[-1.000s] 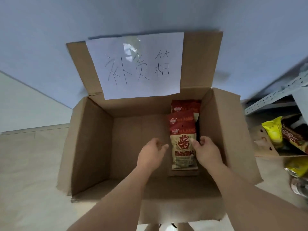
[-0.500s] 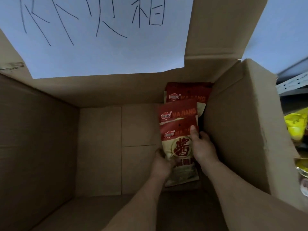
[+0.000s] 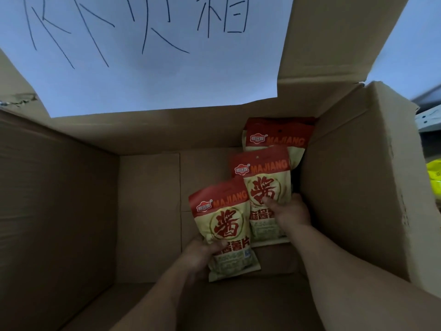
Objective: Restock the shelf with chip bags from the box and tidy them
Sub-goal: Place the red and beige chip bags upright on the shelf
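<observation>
Three red-and-cream foil chip bags marked MAJIANG lie inside the open brown cardboard box [image 3: 71,211], toward its right wall. The nearest chip bag [image 3: 224,225] is tilted and held at its lower left edge by the left hand [image 3: 200,254], thumb curled over its front. The middle chip bag [image 3: 265,187], just beside it and partly overlapped by it, is gripped by the right hand [image 3: 290,211], thumb pressing its printed face, fingers behind it. The far chip bag [image 3: 279,134] leans in the back right corner, its lower part hidden by the middle one. A white paper sheet [image 3: 155,80] with handwritten dark characters covers the raised rear flap. Beyond the right wall, a yellow package [image 3: 434,177] shows at the frame's edge.
</observation>
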The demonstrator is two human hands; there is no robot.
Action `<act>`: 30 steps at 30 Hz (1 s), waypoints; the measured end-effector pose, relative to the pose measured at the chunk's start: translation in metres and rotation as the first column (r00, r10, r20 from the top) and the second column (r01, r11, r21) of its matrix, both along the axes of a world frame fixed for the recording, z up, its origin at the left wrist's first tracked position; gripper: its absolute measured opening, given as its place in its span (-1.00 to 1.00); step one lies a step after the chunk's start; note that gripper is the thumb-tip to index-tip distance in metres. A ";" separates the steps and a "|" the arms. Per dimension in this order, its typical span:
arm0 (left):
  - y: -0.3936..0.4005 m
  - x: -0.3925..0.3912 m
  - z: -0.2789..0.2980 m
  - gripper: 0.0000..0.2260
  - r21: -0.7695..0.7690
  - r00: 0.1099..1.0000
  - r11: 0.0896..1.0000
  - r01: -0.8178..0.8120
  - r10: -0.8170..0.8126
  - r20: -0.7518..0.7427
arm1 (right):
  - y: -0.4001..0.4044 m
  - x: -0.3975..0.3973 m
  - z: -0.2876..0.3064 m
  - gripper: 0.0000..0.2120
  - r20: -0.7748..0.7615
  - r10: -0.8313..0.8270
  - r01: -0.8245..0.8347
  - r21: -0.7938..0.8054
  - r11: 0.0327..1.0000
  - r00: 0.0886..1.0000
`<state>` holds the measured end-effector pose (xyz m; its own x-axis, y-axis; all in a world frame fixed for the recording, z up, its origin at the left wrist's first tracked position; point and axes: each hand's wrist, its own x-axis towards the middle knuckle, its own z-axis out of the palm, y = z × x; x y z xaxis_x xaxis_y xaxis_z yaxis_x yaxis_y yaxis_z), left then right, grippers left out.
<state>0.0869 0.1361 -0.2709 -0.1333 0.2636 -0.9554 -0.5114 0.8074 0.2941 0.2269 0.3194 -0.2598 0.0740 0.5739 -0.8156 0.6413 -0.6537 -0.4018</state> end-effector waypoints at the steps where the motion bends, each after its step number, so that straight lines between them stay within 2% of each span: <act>1: 0.000 0.000 0.004 -0.66 0.003 1.000 1.000 0.019 -0.019 0.010 | -0.001 0.000 0.000 -0.54 0.000 0.015 -0.015 0.000 1.000 1.000; 4: 0.003 -0.005 0.023 -0.76 0.029 0.992 0.992 0.119 -0.121 0.046 | -0.005 0.002 0.008 -0.72 -0.065 0.064 -0.063 0.010 0.998 0.996; 6: 0.002 -0.010 0.046 -0.82 0.034 0.980 0.982 0.187 -0.189 0.068 | -0.008 0.006 0.024 -0.76 -0.135 0.078 -0.077 0.013 0.997 0.988; 10: -0.001 -0.021 0.109 -0.66 0.062 0.962 0.961 0.270 -0.272 0.037 | -0.013 0.017 0.084 -0.65 -0.283 0.006 -0.008 -0.004 1.000 0.959; 13: 0.003 -0.024 0.177 -0.74 0.106 0.956 0.952 0.288 -0.292 0.024 | -0.016 0.031 0.145 -0.60 -0.378 -0.073 0.079 0.001 0.997 0.923; 17: 0.006 -0.019 0.264 -0.68 0.240 0.944 0.914 0.327 -0.328 -0.041 | -0.025 0.055 0.241 -0.58 -0.445 -0.077 0.125 0.079 0.989 0.892; 22: -0.002 0.001 0.358 -0.68 0.379 0.874 0.791 0.480 -0.470 -0.128 | -0.058 0.096 0.359 -0.75 -0.492 -0.099 0.236 0.223 0.946 0.865; 26: -0.022 0.029 0.432 -0.69 0.503 0.816 0.663 0.554 -0.552 -0.172 | -0.106 0.142 0.433 -0.48 -0.445 -0.161 0.352 0.389 0.851 0.881; 30: -0.048 0.058 0.494 -0.70 0.601 0.754 0.523 0.604 -0.619 -0.219 | -0.162 0.174 0.511 -0.79 -0.464 -0.229 0.461 0.483 0.744 0.856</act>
